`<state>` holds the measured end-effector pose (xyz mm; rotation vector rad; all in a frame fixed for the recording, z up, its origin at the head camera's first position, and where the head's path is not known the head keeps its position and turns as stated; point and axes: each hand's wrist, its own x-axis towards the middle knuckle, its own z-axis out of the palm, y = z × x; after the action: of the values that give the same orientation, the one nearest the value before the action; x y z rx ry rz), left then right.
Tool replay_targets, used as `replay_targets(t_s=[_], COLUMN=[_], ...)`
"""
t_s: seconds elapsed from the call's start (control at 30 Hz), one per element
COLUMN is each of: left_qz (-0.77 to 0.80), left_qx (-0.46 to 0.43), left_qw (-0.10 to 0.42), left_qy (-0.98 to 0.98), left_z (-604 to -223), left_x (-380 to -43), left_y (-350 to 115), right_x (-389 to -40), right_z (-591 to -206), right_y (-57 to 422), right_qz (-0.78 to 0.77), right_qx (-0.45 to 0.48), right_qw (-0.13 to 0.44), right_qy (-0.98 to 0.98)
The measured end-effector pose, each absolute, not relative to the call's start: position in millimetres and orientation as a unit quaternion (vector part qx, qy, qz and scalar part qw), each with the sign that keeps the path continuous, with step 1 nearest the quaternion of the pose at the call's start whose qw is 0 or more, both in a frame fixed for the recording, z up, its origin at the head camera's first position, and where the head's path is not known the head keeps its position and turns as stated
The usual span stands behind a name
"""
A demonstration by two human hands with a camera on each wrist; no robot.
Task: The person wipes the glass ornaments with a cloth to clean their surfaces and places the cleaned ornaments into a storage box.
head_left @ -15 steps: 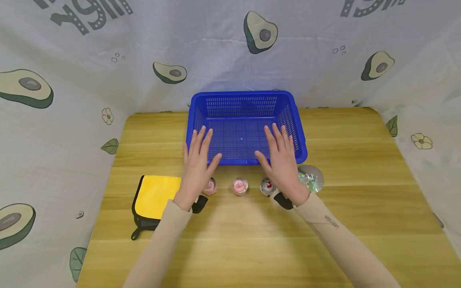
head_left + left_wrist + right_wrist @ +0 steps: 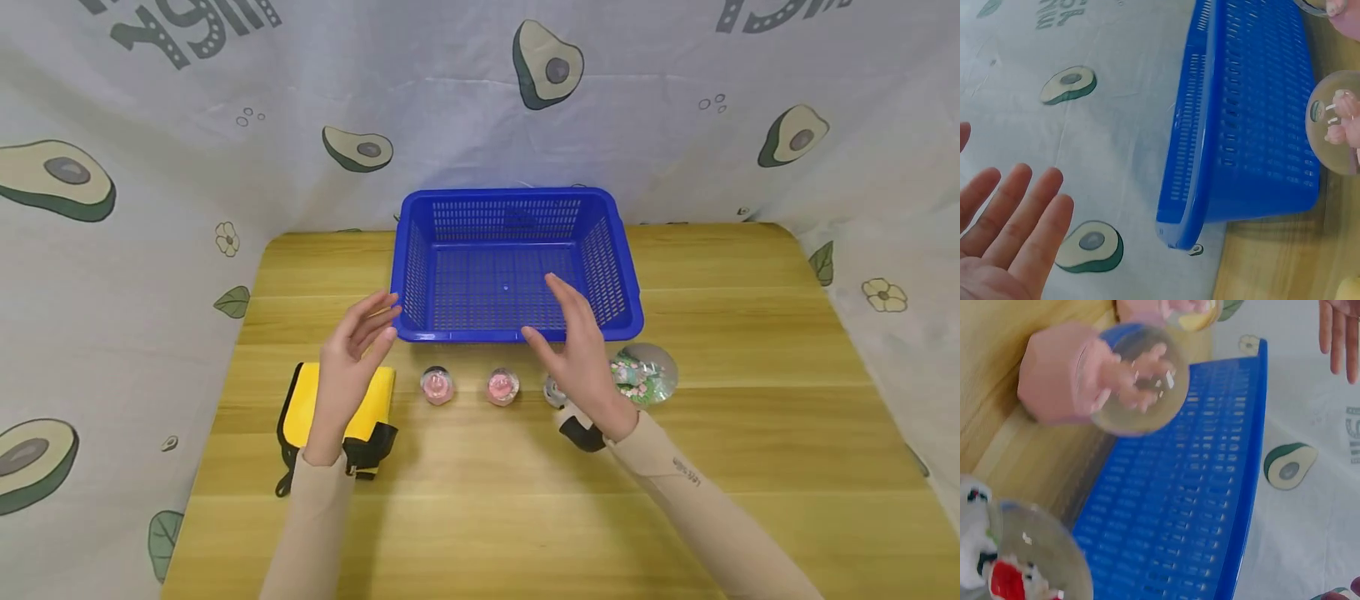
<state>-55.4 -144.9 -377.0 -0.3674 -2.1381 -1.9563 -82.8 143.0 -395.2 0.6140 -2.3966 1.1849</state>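
Above the yellow cloth with black trim and a loop (image 2: pixel 300 412) hovers my left hand (image 2: pixel 347 362), fingers loosely bent and holding nothing. My right hand (image 2: pixel 587 358) hangs over the front right of the blue basket (image 2: pixel 517 336), thumb apart from the fingers, also holding nothing. Two pink-based snow globes (image 2: pixel 437 386) (image 2: pixel 502 387) stand in front of the basket. A white-based snow globe with a red-and-white figure (image 2: pixel 1013 578) is partly hidden by my right hand in the head view. Right of that hand lies a larger clear globe with flowers (image 2: pixel 651 375).
The basket holds nothing that I can see, and stands at the back of the wooden table (image 2: pixel 480 517). A white curtain with avocado prints (image 2: pixel 450 108) hangs behind and at both sides. Black wrist mounts (image 2: pixel 371 447) sit at both wrists.
My left hand has moved back and left from the basket's edge, its fingers bending and turning inward. The right hand has drawn back slightly and rolled, thumb and fingers apart.
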Motion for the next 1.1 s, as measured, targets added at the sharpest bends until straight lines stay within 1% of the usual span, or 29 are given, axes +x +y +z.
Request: replay_targets(t_s=[0.1,0.27,0.43,0.6,0.77,0.83,1.03,1.1], left_qz=[-0.707,-0.747,-0.769,-0.768,-0.765,-0.763,-0.752,-0.748], left_qx=[-0.11,-0.105,-0.097,-0.089,-0.073,-0.065,-0.056,-0.056], left_qw=[0.098,0.093,0.081,0.071,0.058,0.046,0.001,-0.007], left_qy=[-0.692,-0.65,-0.626,-0.63,-0.638,-0.641,-0.657,-0.662], left_z=[-377,-385,-395,-405,-414,-417,-428,-430], left_x=[-49,-41,-33,-24,-16,-14,-8,-7], left_y=[-154,-169,-179,-188,-194,-196,-203,-204], right_x=[-79,-74,-68,-59,-46,-41,-33,-32], right_z=[-395,-398,-402,-402,-386,-381,-386,-389], right_y=[138,128,119,108,94,90,82,79], right_qz=[0.444,0.481,0.514,0.542,0.563,0.569,0.586,0.592], right_qx=[0.232,0.247,0.259,0.258,0.251,0.246,0.237,0.234], right_qw=[0.206,0.216,0.215,0.2,0.179,0.166,0.132,0.126], right_qy=[-0.84,-0.813,-0.789,-0.774,-0.767,-0.766,-0.763,-0.76])
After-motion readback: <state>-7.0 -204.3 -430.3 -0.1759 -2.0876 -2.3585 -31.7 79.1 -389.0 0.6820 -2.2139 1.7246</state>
